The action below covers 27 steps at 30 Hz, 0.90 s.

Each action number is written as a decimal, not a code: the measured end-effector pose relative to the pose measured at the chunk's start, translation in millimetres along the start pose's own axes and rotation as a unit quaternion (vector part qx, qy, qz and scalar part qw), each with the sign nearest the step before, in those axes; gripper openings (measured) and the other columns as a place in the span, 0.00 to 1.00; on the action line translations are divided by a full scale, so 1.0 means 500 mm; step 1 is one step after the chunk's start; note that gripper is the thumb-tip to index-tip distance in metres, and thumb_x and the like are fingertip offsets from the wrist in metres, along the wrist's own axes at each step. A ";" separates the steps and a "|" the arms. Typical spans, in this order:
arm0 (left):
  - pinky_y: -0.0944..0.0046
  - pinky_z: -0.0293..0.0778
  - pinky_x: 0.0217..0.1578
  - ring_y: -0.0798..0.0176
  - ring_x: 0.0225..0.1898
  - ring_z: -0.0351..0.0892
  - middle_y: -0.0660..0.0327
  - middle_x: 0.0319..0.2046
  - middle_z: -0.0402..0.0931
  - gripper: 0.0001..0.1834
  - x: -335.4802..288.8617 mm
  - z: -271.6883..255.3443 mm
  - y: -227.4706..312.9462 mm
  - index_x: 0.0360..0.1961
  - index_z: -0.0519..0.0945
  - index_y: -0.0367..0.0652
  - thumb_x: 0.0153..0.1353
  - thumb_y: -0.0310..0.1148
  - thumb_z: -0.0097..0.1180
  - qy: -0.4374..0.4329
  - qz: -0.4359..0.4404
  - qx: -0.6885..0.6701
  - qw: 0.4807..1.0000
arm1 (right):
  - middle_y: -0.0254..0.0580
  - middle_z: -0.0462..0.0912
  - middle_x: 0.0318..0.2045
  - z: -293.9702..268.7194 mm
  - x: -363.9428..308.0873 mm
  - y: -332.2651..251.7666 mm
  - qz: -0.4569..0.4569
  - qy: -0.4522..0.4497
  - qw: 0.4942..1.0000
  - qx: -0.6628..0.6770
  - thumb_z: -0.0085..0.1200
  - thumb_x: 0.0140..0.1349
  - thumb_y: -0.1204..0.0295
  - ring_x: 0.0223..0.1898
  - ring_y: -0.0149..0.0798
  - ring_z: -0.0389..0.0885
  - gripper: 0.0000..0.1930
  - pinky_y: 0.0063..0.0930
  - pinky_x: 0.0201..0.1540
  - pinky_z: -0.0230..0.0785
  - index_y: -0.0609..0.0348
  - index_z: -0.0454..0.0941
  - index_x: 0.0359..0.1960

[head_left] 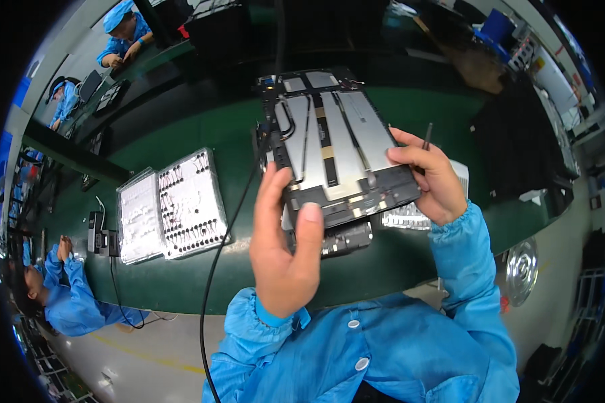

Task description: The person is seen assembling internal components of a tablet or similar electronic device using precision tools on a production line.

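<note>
I hold an opened tablet-like device [336, 144] above the green bench, its silver and black inner plates and cables facing me. My left hand [286, 248] grips its near left corner, thumb on the lower edge. My right hand [431, 178] holds the right edge and also pinches a thin dark tool [426, 138] that points upward. Both sleeves are blue. A second dark part [346, 238] lies on the bench just under the device.
Two clear trays [175, 205] of small parts lie on the green bench [181, 282] to the left, beside a small black box [97, 235]. A black cable [212, 282] hangs down past my left arm. Other people in blue work at the left and far left.
</note>
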State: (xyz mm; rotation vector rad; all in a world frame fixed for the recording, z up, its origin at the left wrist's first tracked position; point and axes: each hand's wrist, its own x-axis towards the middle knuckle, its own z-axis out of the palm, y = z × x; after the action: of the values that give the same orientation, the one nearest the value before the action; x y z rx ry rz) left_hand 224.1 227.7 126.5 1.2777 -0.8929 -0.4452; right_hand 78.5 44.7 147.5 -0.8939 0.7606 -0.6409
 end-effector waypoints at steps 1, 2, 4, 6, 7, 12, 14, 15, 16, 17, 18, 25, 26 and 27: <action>0.54 0.58 0.69 0.47 0.72 0.59 0.36 0.71 0.56 0.29 0.008 0.004 -0.006 0.68 0.62 0.27 0.72 0.31 0.53 -0.019 -0.003 0.004 1.000 | 0.40 0.84 0.37 -0.024 0.028 -0.008 -0.004 -0.020 1.000 0.002 0.63 0.59 0.76 0.34 0.30 0.85 0.32 0.24 0.42 0.79 0.71 0.65 0.64; 0.53 0.58 0.69 0.43 0.72 0.61 0.34 0.70 0.59 0.30 0.015 0.008 -0.014 0.68 0.63 0.27 0.70 0.32 0.55 -0.017 0.017 0.030 0.999 | 0.40 0.84 0.37 -0.042 0.056 -0.018 -0.008 -0.025 1.000 -0.004 0.63 0.59 0.76 0.34 0.30 0.85 0.32 0.24 0.42 0.79 0.71 0.65 0.64; 0.52 0.58 0.69 0.39 0.71 0.62 0.33 0.68 0.62 0.29 0.018 -0.003 -0.011 0.66 0.66 0.27 0.70 0.32 0.55 -0.065 0.041 0.084 0.994 | 0.36 0.84 0.35 -0.087 0.123 -0.046 -0.034 -0.006 0.999 -0.012 0.63 0.59 0.75 0.27 0.23 0.79 0.31 0.18 0.32 0.74 0.69 0.67 0.64; 0.52 0.63 0.67 0.38 0.68 0.66 0.34 0.66 0.65 0.25 0.009 -0.023 -0.001 0.63 0.70 0.28 0.68 0.30 0.55 -0.074 0.066 0.100 0.990 | 0.31 0.83 0.32 -0.174 0.223 -0.069 -0.046 -0.006 0.998 -0.042 0.63 0.58 0.74 0.19 0.17 0.67 0.31 0.14 0.22 0.59 0.66 0.67 0.64; 0.52 0.65 0.65 0.39 0.67 0.68 0.34 0.65 0.67 0.23 -0.003 -0.040 0.010 0.61 0.72 0.29 0.68 0.29 0.56 -0.084 0.051 0.106 0.989 | 0.24 0.79 0.26 -0.143 0.248 -0.078 -0.047 0.053 0.996 -0.048 0.63 0.58 0.74 0.15 0.16 0.55 0.30 0.16 0.18 0.43 0.62 0.68 0.64; 0.54 0.73 0.58 0.42 0.59 0.78 0.38 0.60 0.74 0.19 -0.030 -0.067 0.025 0.53 0.78 0.30 0.62 0.26 0.59 -0.085 0.038 0.167 0.982 | 0.20 0.69 0.21 -0.189 0.468 -0.040 -0.024 0.088 0.990 -0.110 0.63 0.58 0.73 0.14 0.19 0.53 0.21 0.18 0.17 0.41 0.56 0.74 0.54; 0.54 0.74 0.56 0.44 0.55 0.79 0.40 0.60 0.75 0.18 -0.036 -0.068 0.025 0.51 0.79 0.29 0.60 0.26 0.60 -0.068 0.031 0.157 0.985 | 0.25 0.68 0.18 -0.200 0.517 -0.014 0.002 0.022 0.991 -0.133 0.64 0.56 0.74 0.13 0.20 0.54 0.11 0.22 0.15 0.39 0.52 0.73 0.38; 0.54 0.74 0.55 0.44 0.55 0.79 0.40 0.59 0.75 0.18 -0.037 -0.069 0.024 0.51 0.80 0.29 0.60 0.26 0.60 -0.066 0.030 0.161 0.984 | 0.26 0.67 0.18 -0.188 0.532 0.001 -0.008 0.042 0.987 -0.155 0.63 0.57 0.74 0.13 0.21 0.54 0.09 0.23 0.15 0.40 0.53 0.73 0.34; 0.54 0.75 0.55 0.44 0.54 0.79 0.39 0.59 0.75 0.18 -0.036 -0.068 0.023 0.50 0.80 0.29 0.59 0.25 0.60 -0.066 0.029 0.165 0.984 | 0.26 0.66 0.17 -0.168 0.534 0.014 -0.017 0.063 0.982 -0.176 0.63 0.57 0.74 0.13 0.21 0.55 0.08 0.23 0.15 0.41 0.54 0.74 0.31; 0.54 0.75 0.55 0.44 0.54 0.79 0.39 0.59 0.75 0.18 -0.036 -0.066 0.024 0.50 0.80 0.29 0.59 0.25 0.60 -0.069 0.027 0.166 0.983 | 0.29 0.67 0.15 -0.164 0.549 0.019 -0.010 0.063 0.976 -0.209 0.61 0.57 0.73 0.11 0.25 0.57 0.06 0.25 0.14 0.43 0.58 0.77 0.27; 0.54 0.75 0.54 0.44 0.54 0.79 0.39 0.59 0.75 0.17 -0.035 -0.064 0.024 0.49 0.80 0.28 0.59 0.25 0.61 -0.072 0.029 0.168 0.983 | 0.30 0.67 0.14 -0.161 0.565 0.014 -0.007 0.055 0.960 -0.276 0.62 0.56 0.73 0.11 0.25 0.57 0.06 0.25 0.14 0.42 0.59 0.77 0.27; 0.53 0.76 0.51 0.43 0.50 0.80 0.38 0.55 0.78 0.16 -0.054 -0.028 0.023 0.45 0.81 0.26 0.57 0.25 0.61 -0.129 0.051 0.158 0.978 | 0.57 0.84 0.52 -0.112 0.624 -0.061 -0.090 0.070 0.596 -0.795 0.54 0.58 0.55 0.55 0.58 0.81 0.24 0.45 0.61 0.73 0.59 0.86 0.48; 0.53 0.77 0.51 0.43 0.49 0.81 0.38 0.54 0.78 0.16 -0.060 -0.025 0.025 0.45 0.81 0.26 0.56 0.25 0.61 -0.138 0.062 0.157 0.976 | 0.58 0.84 0.51 -0.107 0.595 -0.094 -0.118 0.092 0.623 -0.768 0.58 0.57 0.53 0.53 0.58 0.82 0.25 0.45 0.60 0.73 0.60 0.85 0.48; 0.53 0.78 0.48 0.43 0.45 0.83 0.40 0.50 0.81 0.15 -0.069 -0.022 0.028 0.44 0.82 0.27 0.55 0.24 0.61 -0.136 0.065 0.145 0.978 | 0.59 0.84 0.49 -0.099 0.541 -0.131 -0.134 0.108 0.682 -0.711 0.62 0.58 0.53 0.51 0.58 0.83 0.24 0.44 0.58 0.75 0.60 0.85 0.47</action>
State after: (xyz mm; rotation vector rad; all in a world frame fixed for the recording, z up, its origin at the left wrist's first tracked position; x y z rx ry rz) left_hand 209.4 263.3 128.3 1.4343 -1.3021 -0.4012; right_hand 183.2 -213.5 100.5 -2.4412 1.3732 -0.2895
